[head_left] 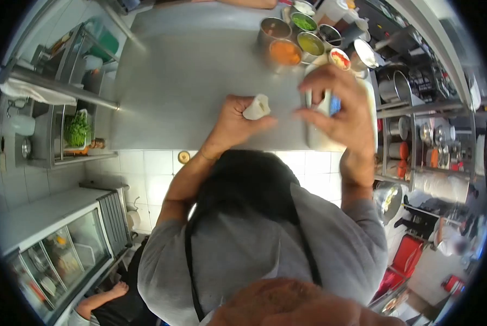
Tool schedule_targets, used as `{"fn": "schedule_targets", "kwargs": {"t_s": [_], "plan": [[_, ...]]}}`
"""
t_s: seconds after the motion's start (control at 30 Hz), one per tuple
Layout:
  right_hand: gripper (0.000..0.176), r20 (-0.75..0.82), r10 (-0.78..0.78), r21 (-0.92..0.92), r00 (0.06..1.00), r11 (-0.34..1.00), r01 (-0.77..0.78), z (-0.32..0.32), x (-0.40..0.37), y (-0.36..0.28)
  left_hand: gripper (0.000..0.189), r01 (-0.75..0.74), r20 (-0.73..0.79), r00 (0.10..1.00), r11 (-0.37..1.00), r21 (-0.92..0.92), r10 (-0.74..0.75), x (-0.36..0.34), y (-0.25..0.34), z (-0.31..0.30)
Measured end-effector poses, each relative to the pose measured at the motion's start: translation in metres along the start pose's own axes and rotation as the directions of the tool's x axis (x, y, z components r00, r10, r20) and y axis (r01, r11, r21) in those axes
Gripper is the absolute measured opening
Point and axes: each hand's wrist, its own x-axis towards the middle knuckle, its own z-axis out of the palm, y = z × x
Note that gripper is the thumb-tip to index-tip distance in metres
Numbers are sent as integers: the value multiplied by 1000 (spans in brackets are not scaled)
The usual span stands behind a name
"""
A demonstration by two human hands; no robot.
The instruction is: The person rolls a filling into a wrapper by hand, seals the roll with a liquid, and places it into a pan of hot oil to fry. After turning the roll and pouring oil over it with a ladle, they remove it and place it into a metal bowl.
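My left hand (238,122) is closed around a pale, hollow, tube-shaped piece (257,107), its open end facing up above the steel table. To the right, my right hand (341,103) is raised over a pale cutting board (322,138), blurred by motion. Its thumb and forefinger are curved with a gap between their tips. Something white (324,103) and something blue (335,105) show between these fingers; I cannot tell what they are. Just beyond the right hand is a small cup with red and white contents (339,59).
Steel containers of orange food (285,52), yellow-green liquid (311,43) and chopped greens (304,22) crowd the far right of the steel table (172,87). Another person's forearm (249,2) rests at the far edge. Shelves with pans (398,87) stand at right.
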Motion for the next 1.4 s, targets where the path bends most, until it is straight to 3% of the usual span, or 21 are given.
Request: {"fn": "schedule_targets", "kwargs": {"t_s": [0.07, 0.17, 0.27, 0.37, 0.47, 0.67, 0.83, 0.97, 1.03, 1.07, 1.17, 1.23, 1.4], "plan": [[46, -122, 107, 183, 987, 980, -84, 37, -26, 3, 22, -45, -40, 998, 997, 68, 48, 0, 1, -3], [38, -231, 108, 207, 967, 976, -60, 52, -29, -1, 25, 3, -89, 996, 993, 116, 7, -7, -3, 1], [34, -298, -13, 142, 954, 988, 58, 56, -26, 0, 29, -6, -81, 997, 982, 186, 21, -9, -12, -2], [31, -162, -104, -11, 981, 995, 104, 47, -24, -8, 32, -76, -70, 993, 972, 223, 93, -7, -9, 1], [29, -76, -91, -76, 993, 993, 85, 49, -21, -8, 36, -104, -81, 989, 968, 228, 125, -10, -10, 4], [26, -49, -47, -40, 998, 998, 45, 54, -19, -7, 38, -83, -111, 987, 959, 271, 116, -15, -21, 2], [16, 70, -37, 11, 997, 999, 36, 55, -13, 1, 29, -54, -146, 984, 946, 319, 106, -16, -17, 7], [14, 188, 14, -132, 982, 991, 11, 54, -10, 0, 17, -64, -169, 978, 953, 296, 119, -14, -25, 13], [15, 104, 12, -86, 994, 996, -3, 66, -15, 8, 9, 2, -233, 970, 960, 280, 65, -18, -22, 20], [16, 66, 9, -61, 998, 998, -5, 72, -17, 13, 6, 6, -247, 968, 984, 180, 39, -17, -19, 22], [23, -281, -61, 76, 958, 993, 85, 78, -20, 12, 3, 34, -273, 961, 998, -56, -48, -16, -15, 22], [27, -227, -69, 26, 971, 997, 77, 79, -26, 9, 10, 83, -288, 951, 989, -124, -116, -17, -18, 19], [34, -182, -70, -15, 981, 998, 68, 90, -33, 16, 12, 5, -229, 973, 996, -86, -25, -11, -12, 21]]}}
